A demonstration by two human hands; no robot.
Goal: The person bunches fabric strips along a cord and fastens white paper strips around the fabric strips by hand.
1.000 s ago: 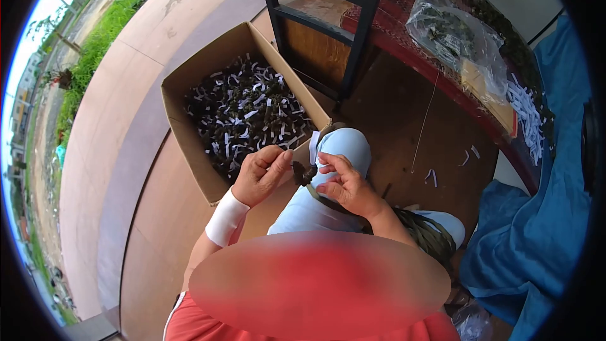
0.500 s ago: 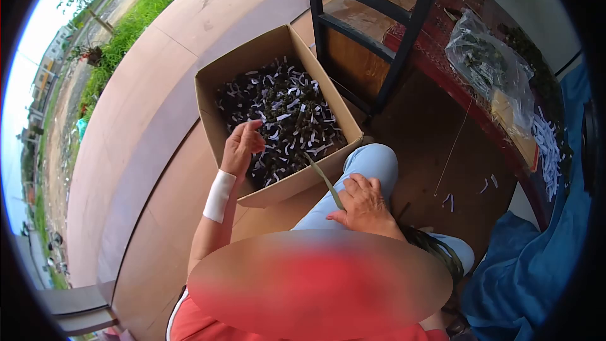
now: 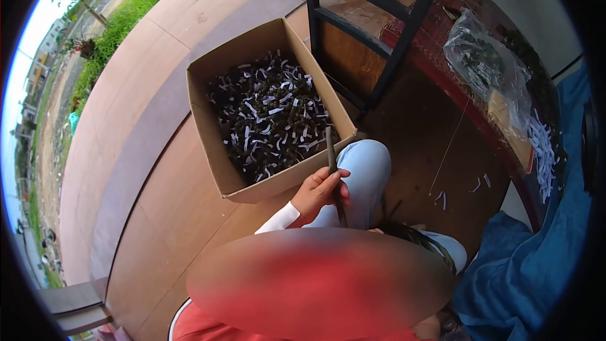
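My left hand [image 3: 319,194], with a white band [image 3: 279,218] round the wrist, is closed on a long, narrow green leaf strip [image 3: 331,146]. The strip stands nearly upright in front of my bent knee [image 3: 367,155], its upper end against the near wall of an open cardboard box [image 3: 203,123]. Inside the box lies a heap of small dark bundles with white paper strips [image 3: 271,110]. Of my right hand [image 3: 377,231] only a sliver shows above the blurred oval; its fingers are hidden. More dark green strips [image 3: 435,245] lie by my other leg.
A black metal frame [image 3: 404,38] stands right of the box. On the dark red table [image 3: 435,91] are a clear plastic bag [image 3: 483,57] and a pile of white paper strips [image 3: 543,151]. Loose paper bits [image 3: 440,199] lie on the floor. Blue cloth [image 3: 505,278] hangs at right.
My left hand has come back from over the box and taken hold of the leaf strip. My right hand, which had the strip on my thigh, has drawn back mostly out of sight.
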